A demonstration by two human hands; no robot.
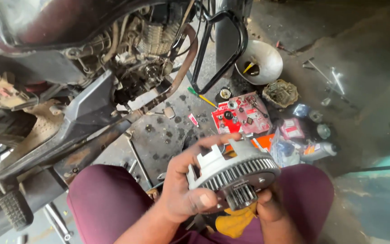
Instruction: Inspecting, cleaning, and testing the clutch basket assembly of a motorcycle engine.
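The gear sits between the left hand and right hand, over the lap. A rag lies under them. Beyond the hands, a box lies on the floor; the engine stands left of them.

Workshop floor beside a stripped motorcycle

A metal funnel, red parts box, yellow screwdriver and small bottles lie scattered on stained concrete.

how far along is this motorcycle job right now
Done, it seems: the engine sits opened up on the motorcycle, and a toothed clutch drum is out. In hand: left hand and right hand hold that drum over the lap, above a yellow rag. Left: small parts lie on a red box, unfitted.
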